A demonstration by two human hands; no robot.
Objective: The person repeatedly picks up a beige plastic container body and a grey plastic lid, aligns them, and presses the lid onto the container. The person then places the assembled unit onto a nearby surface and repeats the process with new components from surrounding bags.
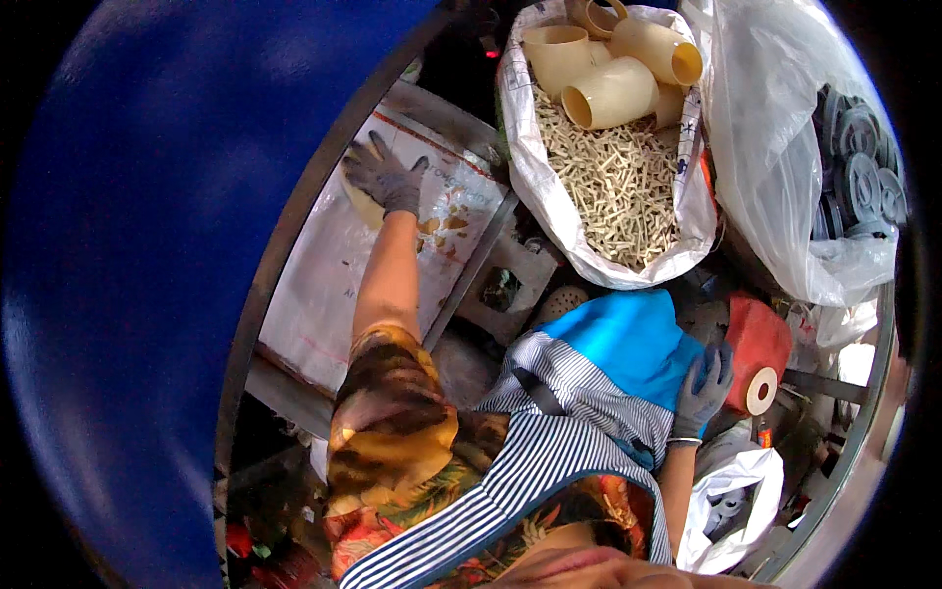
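Observation:
My left hand point(385, 177), in a grey glove, reaches forward with its fingers spread over a white printed sheet point(319, 260) lying on a low work surface. Beneath and beside that hand shows a cream-coloured piece point(362, 205); the hand covers much of it, so I cannot make out its kind. Some brown patches point(446, 228) mark the sheet near the wrist. My right hand point(703, 395), gloved too, is beside the bright blue cloth point(623, 344) over my lap. Its fingers are stretched out and I see nothing in them.
Ahead stands a white sack point(592, 263) of short beige sticks with several cream pipe elbows point(610, 93) on top. A clear plastic bag point(760, 147) holds dark grey discs point(861, 187). At right are a red object point(756, 339), a cream ring point(761, 390) and a white bag point(731, 545). A blue panel point(147, 245) fills the left.

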